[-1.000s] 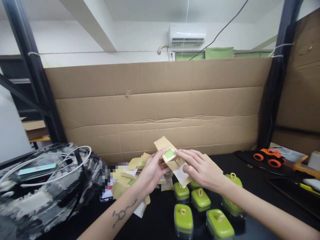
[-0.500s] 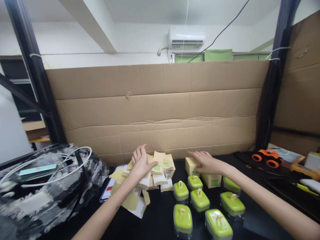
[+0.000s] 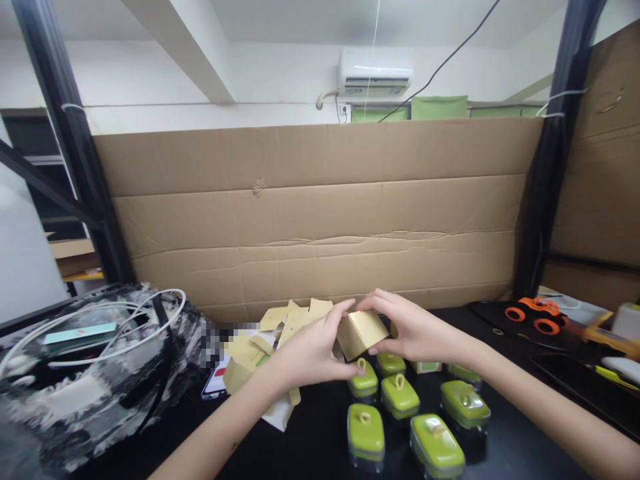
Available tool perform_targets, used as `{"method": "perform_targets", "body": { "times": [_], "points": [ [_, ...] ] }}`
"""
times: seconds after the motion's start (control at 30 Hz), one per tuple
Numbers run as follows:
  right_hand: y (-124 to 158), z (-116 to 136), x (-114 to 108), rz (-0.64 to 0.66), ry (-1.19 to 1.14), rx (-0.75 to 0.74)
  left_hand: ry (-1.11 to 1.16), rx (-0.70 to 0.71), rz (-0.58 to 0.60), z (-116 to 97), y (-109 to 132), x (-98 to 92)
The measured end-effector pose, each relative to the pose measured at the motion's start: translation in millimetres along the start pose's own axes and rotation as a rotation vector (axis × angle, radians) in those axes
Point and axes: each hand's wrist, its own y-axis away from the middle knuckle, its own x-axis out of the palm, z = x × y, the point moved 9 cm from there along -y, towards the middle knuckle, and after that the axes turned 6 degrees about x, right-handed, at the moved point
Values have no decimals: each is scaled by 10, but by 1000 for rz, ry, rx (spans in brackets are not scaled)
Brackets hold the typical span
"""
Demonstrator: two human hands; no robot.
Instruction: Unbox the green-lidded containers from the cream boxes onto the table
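Observation:
A small yellow cardboard box (image 3: 363, 335) is lifted and tilted between my two hands. My right hand (image 3: 407, 327) grips it from the right, fingers over the top and thumb on the lower edge. My left hand (image 3: 317, 343) curls about its left end, thumb beneath; the exact contact there is partly hidden. Below stand several green-lidded clear containers with loop handles, among them a front one (image 3: 366, 430) and a right one (image 3: 465, 403). Behind my right hand, another small box (image 3: 427, 367) is mostly covered.
Opened, flattened yellow cartons (image 3: 245, 353) lie left of my hands, over a phone (image 3: 215, 381). Far left is a grey-and-black fabric bundle (image 3: 100, 400) with white cables. An orange toy car (image 3: 537, 313) stands at right. A cardboard panel (image 3: 320, 213) closes off the back.
My right hand has picked up the small box and brought it left. My left hand has moved right, from the opened cartons to the box.

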Motion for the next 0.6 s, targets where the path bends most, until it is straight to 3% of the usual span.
{"method": "perform_targets", "body": {
  "times": [0.33,0.47,0.6],
  "points": [
    [-14,-20,11,-209,28,-38,-95,-69,-73,65,-17,-159],
    [36,-37,-99,-332,-22,-22,-118,-104,-86,122,-7,-192],
    [60,37,-129,-232,-161,-39,-149,-105,-106,171,-19,-203]
  ]
}}
